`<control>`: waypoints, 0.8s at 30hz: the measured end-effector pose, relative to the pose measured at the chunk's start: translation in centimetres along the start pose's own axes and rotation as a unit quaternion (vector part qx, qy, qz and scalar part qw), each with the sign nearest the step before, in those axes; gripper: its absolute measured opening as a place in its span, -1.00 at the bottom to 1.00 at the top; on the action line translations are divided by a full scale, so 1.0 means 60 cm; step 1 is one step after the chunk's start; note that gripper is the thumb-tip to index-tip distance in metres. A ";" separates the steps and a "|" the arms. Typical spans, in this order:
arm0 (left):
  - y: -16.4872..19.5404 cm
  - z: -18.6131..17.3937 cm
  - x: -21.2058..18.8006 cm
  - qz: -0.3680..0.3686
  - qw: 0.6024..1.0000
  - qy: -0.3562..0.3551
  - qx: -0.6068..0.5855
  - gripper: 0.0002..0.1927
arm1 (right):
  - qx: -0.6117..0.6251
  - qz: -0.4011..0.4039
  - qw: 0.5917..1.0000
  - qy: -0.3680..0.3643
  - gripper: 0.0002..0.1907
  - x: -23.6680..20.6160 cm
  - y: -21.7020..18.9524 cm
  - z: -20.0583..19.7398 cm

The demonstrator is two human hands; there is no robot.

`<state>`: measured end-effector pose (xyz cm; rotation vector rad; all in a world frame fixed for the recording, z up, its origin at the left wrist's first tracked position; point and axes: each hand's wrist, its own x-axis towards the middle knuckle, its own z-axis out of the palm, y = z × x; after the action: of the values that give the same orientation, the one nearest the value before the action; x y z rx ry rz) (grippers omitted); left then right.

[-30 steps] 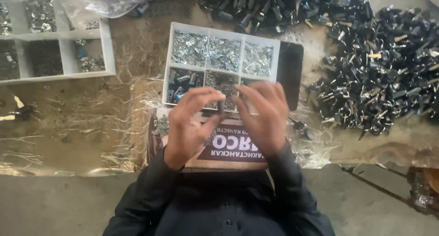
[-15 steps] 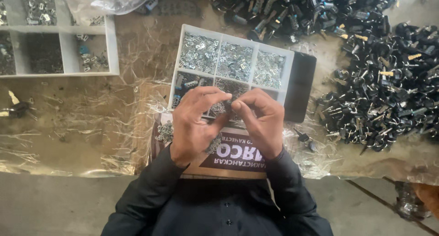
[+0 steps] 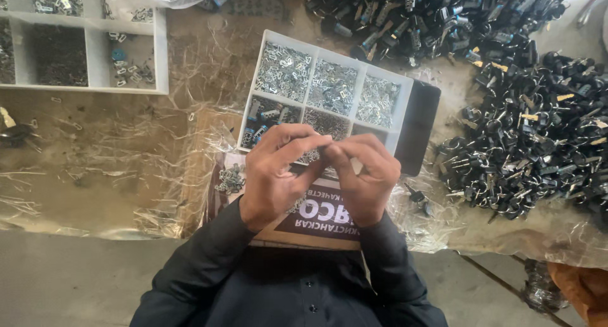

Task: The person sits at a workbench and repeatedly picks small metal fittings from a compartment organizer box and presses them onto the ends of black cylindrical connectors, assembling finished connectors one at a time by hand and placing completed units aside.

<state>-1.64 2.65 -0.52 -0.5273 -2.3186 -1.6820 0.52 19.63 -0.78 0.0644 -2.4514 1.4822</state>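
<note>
My left hand (image 3: 277, 173) and my right hand (image 3: 366, 177) are raised together over the near edge of a white compartment tray (image 3: 405, 86). Their fingertips meet around something small that my fingers hide, so I cannot tell what it is. The tray holds several compartments of small shiny metal parts (image 3: 334, 85). Under my wrists lies a flat cardboard box (image 3: 316, 216) with a dark printed label. A small heap of metal pieces (image 3: 229, 179) sits on the box just left of my left hand.
A big pile of black cylinder locks with keys (image 3: 532, 124) fills the right and top of the bench. A second white divided tray (image 3: 95, 45) stands at the top left. Crinkled clear plastic sheet (image 3: 114, 168) covers the bench. A dark flat case (image 3: 420, 125) lies beside the tray.
My hands have closed in toward each other until the fingertips touch. The view has shifted slightly, so the tray sits lower and more to the right.
</note>
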 end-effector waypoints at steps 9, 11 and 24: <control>-0.004 -0.011 0.001 -0.027 0.998 0.005 -0.065 -0.54 | -0.064 -0.026 0.997 -0.021 -0.79 0.040 -0.001 -0.003; -0.005 -0.011 0.004 -0.023 0.999 0.005 -0.035 -0.54 | -0.234 -0.119 0.964 -0.051 -0.76 0.045 -0.007 0.006; -0.009 -0.009 0.008 -0.004 1.000 0.012 0.021 -0.55 | 0.029 0.047 0.995 -0.077 -0.95 0.023 -0.012 -0.012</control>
<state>-2.33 2.09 -0.64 -0.4876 -2.3370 -1.6306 -0.54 20.06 0.53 0.0782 -2.5644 1.6452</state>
